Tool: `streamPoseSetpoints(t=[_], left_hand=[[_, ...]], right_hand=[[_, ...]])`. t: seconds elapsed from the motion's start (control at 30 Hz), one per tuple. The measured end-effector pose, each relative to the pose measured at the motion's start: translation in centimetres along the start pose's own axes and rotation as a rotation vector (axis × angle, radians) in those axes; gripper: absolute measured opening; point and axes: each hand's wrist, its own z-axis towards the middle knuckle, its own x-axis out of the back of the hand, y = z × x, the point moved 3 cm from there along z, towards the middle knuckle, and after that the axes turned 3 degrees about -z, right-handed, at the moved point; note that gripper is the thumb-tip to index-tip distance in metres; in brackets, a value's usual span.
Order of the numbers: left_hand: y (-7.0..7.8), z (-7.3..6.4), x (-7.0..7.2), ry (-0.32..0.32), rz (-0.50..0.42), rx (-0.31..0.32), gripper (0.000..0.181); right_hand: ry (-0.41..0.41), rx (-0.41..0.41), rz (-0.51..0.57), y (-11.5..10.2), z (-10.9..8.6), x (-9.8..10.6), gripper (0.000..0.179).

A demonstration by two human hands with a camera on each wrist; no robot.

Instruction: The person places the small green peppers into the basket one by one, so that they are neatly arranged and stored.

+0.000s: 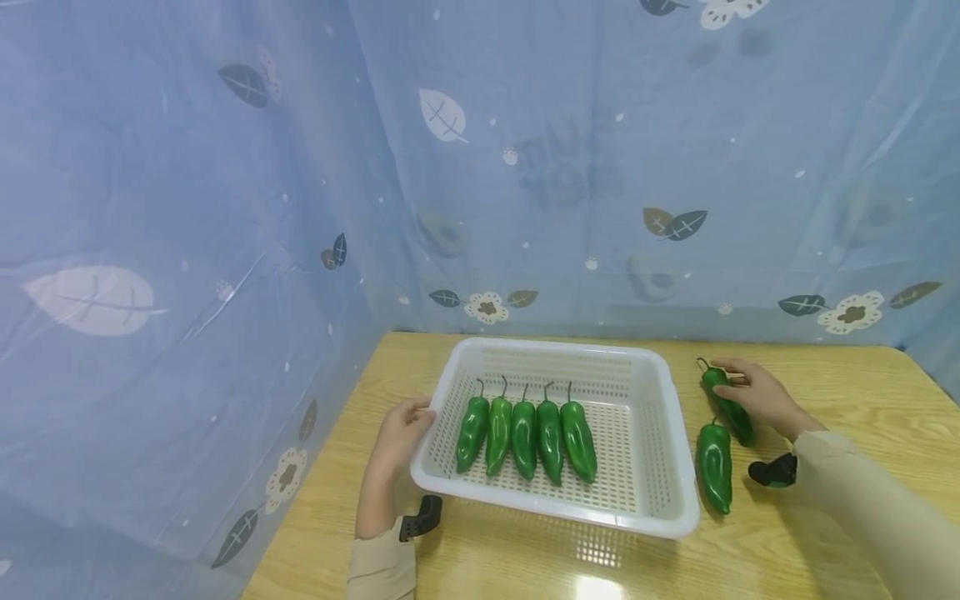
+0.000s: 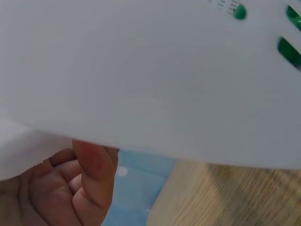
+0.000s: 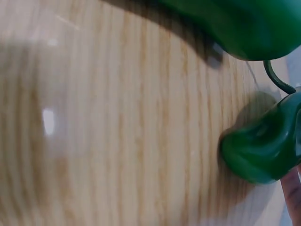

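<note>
A white plastic basket [image 1: 613, 437] holds several green peppers [image 1: 523, 439] lying side by side, stems toward the far side. My left hand [image 1: 397, 437] pinches the basket's left rim between thumb and fingers; in the left wrist view its thumb [image 2: 96, 165] presses up at the rim's edge, and the basket's pale wall [image 2: 141, 84] fills most of the picture. To the right of the basket, my right hand [image 1: 765, 402] grips a long green pepper [image 1: 738, 421] near its stem end. Another green pepper [image 1: 715, 468] lies just nearer, close beside the basket's right rim.
All this stands on a light wood-grain table [image 1: 525, 567]. A blue curtain [image 1: 555, 208] printed with leaves and flowers hangs along the back and left edges. Black wrist mounts [image 1: 422, 518] show beside both cream sleeves [image 1: 862, 500].
</note>
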Motion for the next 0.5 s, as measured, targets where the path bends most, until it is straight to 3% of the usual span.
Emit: streamPoseSetpoints(t=[0.37,0.5], left_hand=[[0.1,-0.1,0.1,-0.006,-0.013,-0.015,0.039],[0.2,0.0,0.1,-0.012,-0.017,-0.018,0.039]], right_hand=[[-0.046,0.068,-0.062,0.1,1.0,-0.5,0.061],[-0.052,0.056,-0.069,0.4,1.2,-0.8,0.062]])
